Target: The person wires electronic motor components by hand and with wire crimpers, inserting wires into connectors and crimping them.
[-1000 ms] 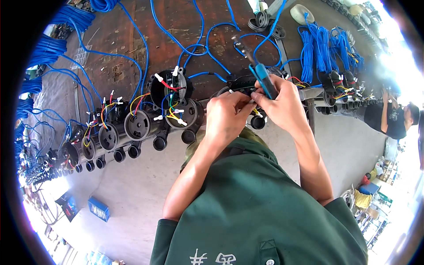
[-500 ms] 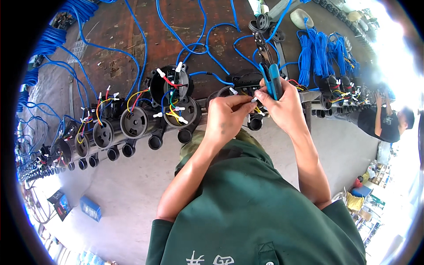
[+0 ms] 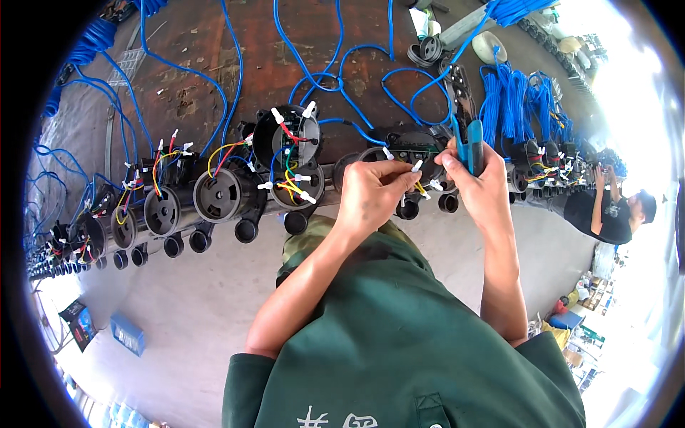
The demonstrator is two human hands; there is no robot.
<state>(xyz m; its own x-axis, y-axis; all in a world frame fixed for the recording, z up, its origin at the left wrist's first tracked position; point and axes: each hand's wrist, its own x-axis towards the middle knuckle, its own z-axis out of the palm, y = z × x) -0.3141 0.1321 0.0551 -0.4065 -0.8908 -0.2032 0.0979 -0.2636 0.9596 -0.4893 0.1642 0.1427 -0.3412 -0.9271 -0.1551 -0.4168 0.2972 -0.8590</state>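
Note:
My left hand [image 3: 369, 194] pinches a small white wire connector [image 3: 417, 165] between thumb and fingertips, over a black round housing [image 3: 410, 146]. Yellow wires and more white connectors hang just below the fingertips. Crimping pliers [image 3: 471, 139] with blue handles are gripped in my right hand [image 3: 479, 187], their metal jaws pointing away from me. To the left of my left hand, an open black housing [image 3: 280, 139] shows a green circuit board, red, blue and yellow wires and white-capped ends. Its neighbour, a grey round cap [image 3: 217, 195], faces me.
Blue cables [image 3: 321, 78] loop across the worn brown table [image 3: 193, 43]. Wired housings line its near edge on both sides. Blue cable bundles [image 3: 510, 103] lie at the right, near a person in dark clothes [image 3: 612, 210]. A blue box [image 3: 127, 334] sits on the floor.
My right hand has drawn the pliers rightward, away from my left hand. The left fingertips have risen slightly with the white connector, and the view has shifted a little.

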